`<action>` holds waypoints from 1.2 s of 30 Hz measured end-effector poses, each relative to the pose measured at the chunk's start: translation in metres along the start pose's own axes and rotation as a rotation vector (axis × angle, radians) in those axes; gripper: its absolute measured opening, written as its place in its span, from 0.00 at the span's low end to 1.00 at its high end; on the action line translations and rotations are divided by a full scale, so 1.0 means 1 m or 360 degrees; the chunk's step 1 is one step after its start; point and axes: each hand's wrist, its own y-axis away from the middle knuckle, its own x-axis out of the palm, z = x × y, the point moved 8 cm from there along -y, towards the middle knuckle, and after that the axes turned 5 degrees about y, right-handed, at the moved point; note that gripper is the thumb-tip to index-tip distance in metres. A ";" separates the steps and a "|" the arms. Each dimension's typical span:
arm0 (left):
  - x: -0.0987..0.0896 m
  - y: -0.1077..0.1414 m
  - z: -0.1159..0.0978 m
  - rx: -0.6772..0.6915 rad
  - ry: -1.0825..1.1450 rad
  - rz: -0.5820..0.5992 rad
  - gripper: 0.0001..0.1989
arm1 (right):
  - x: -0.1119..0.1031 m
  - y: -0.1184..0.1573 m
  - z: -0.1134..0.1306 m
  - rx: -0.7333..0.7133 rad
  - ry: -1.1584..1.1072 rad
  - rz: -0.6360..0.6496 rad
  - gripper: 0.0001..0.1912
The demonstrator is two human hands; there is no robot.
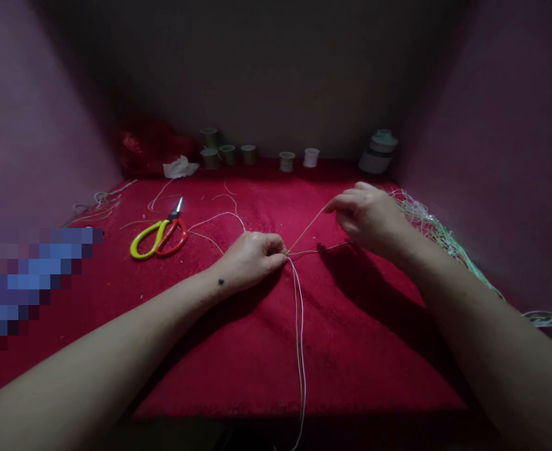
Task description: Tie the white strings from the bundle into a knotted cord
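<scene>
My left hand (257,257) is closed near the middle of the red cloth (238,351), its thumb and forefinger pinching several thin cords. Pale cords (301,319) hang from that pinch over the front edge. To the right and a little higher, my right hand (363,213) pinches one thin cord (306,230), which runs taut to the left fingertips. Another thin strand (320,251) extends from the left pinch toward the space below my right hand. More cord loops out behind my left hand, close to the scissors.
Scissors (167,235) with yellow and red handles lie left. Spools (286,161), a white bottle (378,152), crumpled white paper (180,167) and a red bag (149,147) stand along the back. Tangled cords (438,232) line the right side, with walls on both sides.
</scene>
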 end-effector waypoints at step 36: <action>0.001 0.001 -0.002 0.0025 0.0057 0.0036 0.07 | -0.035 0.021 -0.050 0.0478 -0.1604 0.0453 0.10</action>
